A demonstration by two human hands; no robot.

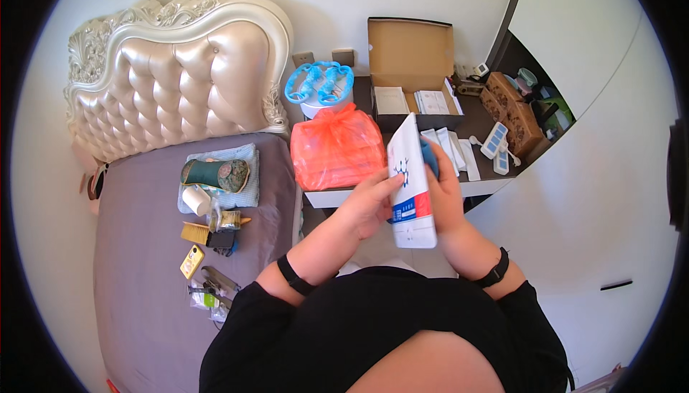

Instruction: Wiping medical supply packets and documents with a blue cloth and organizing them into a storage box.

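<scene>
A white printed packet (410, 188) with a red and blue band stands nearly upright in front of my chest. My left hand (371, 202) grips its left edge, thumb on the printed face and fingers partly hidden. On the packet's other side, my right hand (448, 191) holds a small blue item (429, 157), which looks soft and is partly covered by fingers and packet. Beyond my hands an open cardboard box (412, 48) holds white booklets or packets (432, 102). Several flat white sleeves (452, 148) lie on the dark tabletop in front of that box.
A tied red plastic bag (336, 151) sits left of the hands, before a white container (325, 109) topped with blue ring-shaped things (319, 83). Power strips (495, 142) and a brown patterned box (511, 116) stand right. The bed (145, 264) carries a green pillow (216, 175), brush (195, 232) and yellow phone (192, 261).
</scene>
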